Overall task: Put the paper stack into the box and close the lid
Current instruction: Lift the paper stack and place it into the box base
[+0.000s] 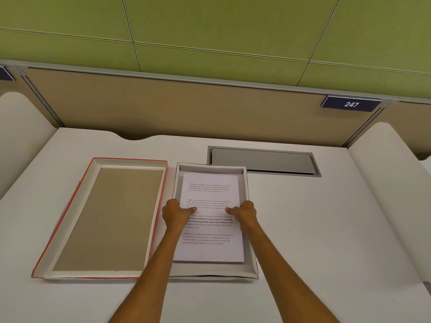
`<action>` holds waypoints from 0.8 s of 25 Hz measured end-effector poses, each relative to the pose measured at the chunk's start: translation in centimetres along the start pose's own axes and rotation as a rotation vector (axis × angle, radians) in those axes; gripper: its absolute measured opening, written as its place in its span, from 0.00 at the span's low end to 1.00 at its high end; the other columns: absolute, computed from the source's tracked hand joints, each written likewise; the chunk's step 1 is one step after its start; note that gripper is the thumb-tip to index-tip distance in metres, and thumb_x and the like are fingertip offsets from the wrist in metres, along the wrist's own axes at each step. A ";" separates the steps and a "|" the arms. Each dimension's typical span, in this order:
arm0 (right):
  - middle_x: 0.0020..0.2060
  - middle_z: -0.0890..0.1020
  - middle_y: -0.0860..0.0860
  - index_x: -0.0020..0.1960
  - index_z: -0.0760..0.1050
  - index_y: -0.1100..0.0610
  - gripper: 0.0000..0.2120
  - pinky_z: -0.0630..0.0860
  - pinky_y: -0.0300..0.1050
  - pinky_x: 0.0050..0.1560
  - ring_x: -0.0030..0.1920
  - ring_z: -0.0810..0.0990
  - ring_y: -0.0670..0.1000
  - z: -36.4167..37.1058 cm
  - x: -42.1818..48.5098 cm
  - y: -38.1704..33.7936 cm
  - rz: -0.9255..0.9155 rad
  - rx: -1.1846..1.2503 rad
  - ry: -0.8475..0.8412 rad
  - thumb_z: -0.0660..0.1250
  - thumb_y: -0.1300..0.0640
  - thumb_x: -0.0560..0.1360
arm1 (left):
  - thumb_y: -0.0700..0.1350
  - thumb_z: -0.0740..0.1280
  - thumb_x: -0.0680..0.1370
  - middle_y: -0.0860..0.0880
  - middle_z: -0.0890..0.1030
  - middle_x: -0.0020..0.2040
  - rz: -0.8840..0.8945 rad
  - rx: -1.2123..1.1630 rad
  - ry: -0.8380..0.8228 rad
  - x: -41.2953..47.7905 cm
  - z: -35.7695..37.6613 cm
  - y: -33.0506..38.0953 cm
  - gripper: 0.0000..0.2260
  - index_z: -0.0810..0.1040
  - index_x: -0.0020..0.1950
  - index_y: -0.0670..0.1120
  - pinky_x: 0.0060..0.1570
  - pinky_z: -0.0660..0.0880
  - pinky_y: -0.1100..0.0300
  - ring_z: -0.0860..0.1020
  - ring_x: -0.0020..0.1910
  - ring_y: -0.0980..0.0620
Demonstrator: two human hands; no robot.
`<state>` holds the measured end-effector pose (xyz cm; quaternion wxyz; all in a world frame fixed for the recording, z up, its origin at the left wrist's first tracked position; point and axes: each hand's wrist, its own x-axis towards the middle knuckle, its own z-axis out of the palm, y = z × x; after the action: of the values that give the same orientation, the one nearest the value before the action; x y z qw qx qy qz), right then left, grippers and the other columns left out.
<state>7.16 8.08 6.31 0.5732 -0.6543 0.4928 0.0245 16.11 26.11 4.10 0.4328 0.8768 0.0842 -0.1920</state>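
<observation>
A white paper stack [210, 249] printed with text lies inside the open grey-white box [211, 168] at the middle of the desk. My left hand [175, 212] grips the stack's left edge, thumb on top. Gripping the right edge the same way is my right hand [243, 212]. The box's lid [109, 217] lies upside down to the left of the box, red outside, brown cardboard inside, touching or nearly touching the box's left wall.
A white desk [314, 229] carries everything. A grey cable hatch [263, 160] is set into it just behind the box. A tan partition [186, 108] with a "247" sign [351, 104] closes the back. White curved dividers stand at both sides.
</observation>
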 end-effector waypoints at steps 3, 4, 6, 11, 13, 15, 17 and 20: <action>0.58 0.79 0.62 0.56 0.68 0.63 0.22 0.78 0.48 0.43 0.55 0.81 0.61 -0.1 0.1 -0.1 0.027 0.030 -0.025 0.76 0.61 0.69 | 0.48 0.80 0.65 0.42 0.85 0.50 -0.003 -0.005 0.004 -0.1 0.2 0.2 0.19 0.80 0.47 0.39 0.32 0.75 0.60 0.84 0.45 0.43; 0.58 0.79 0.62 0.58 0.68 0.63 0.23 0.78 0.48 0.41 0.55 0.81 0.62 -0.1 0.0 -0.2 0.031 0.028 -0.030 0.77 0.60 0.69 | 0.48 0.80 0.65 0.41 0.85 0.50 0.001 -0.005 0.007 -0.2 0.2 0.2 0.18 0.80 0.47 0.39 0.30 0.73 0.62 0.84 0.46 0.43; 0.58 0.79 0.62 0.56 0.67 0.62 0.22 0.79 0.48 0.43 0.55 0.81 0.62 -0.1 -0.1 -0.2 0.024 0.028 -0.030 0.76 0.61 0.69 | 0.47 0.80 0.66 0.41 0.85 0.51 0.006 -0.002 0.015 -0.6 0.2 0.3 0.17 0.78 0.47 0.39 0.29 0.73 0.62 0.84 0.46 0.42; 0.50 0.77 0.57 0.50 0.66 0.60 0.17 0.79 0.47 0.46 0.51 0.80 0.58 -0.4 -0.7 -1.1 -0.051 -0.062 -0.008 0.75 0.60 0.71 | 0.46 0.77 0.70 0.41 0.82 0.57 0.078 0.099 -0.012 -3.1 -0.8 1.7 0.20 0.75 0.55 0.39 0.45 0.79 0.54 0.82 0.53 0.41; 0.44 0.76 0.54 0.47 0.70 0.60 0.14 0.77 0.40 0.39 0.44 0.78 0.53 -1.2 -0.4 -2.7 -0.146 -0.142 0.019 0.75 0.58 0.71 | 0.47 0.76 0.71 0.43 0.82 0.58 0.176 0.089 -0.003 -5.4 -2.0 2.2 0.20 0.75 0.58 0.41 0.48 0.79 0.53 0.82 0.54 0.42; 0.47 0.79 0.54 0.54 0.76 0.63 0.17 0.77 0.42 0.49 0.50 0.80 0.54 -2.1 0.5 -5.0 -0.263 -0.214 0.038 0.75 0.56 0.71 | 0.48 0.77 0.70 0.46 0.82 0.58 0.106 -0.095 -0.095 -8.0 -3.2 2.2 0.23 0.76 0.60 0.42 0.52 0.79 0.54 0.81 0.55 0.45; 0.59 0.80 0.56 0.65 0.73 0.63 0.25 0.72 0.41 0.59 0.61 0.79 0.55 -2.4 2.0 -7.1 -0.382 -0.293 -0.024 0.75 0.56 0.71 | 0.48 0.81 0.64 0.42 0.85 0.55 -0.155 -0.467 -0.358 -11.1 -3.9 1.4 0.26 0.79 0.56 0.38 0.51 0.81 0.55 0.82 0.53 0.45; 0.62 0.80 0.57 0.65 0.74 0.61 0.24 0.71 0.38 0.56 0.60 0.79 0.54 -1.6 5.0 -8.9 -0.521 -0.551 -0.131 0.75 0.56 0.71 | 0.39 0.78 0.65 0.30 0.81 0.56 -0.641 -0.860 -0.658 -14.4 -3.2 -0.2 0.22 0.78 0.55 0.31 0.48 0.83 0.46 0.82 0.54 0.36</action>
<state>14.81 2.50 10.34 0.3930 -0.8841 0.2473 0.0511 3.78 29.02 11.61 0.6707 0.4507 0.2751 -0.5209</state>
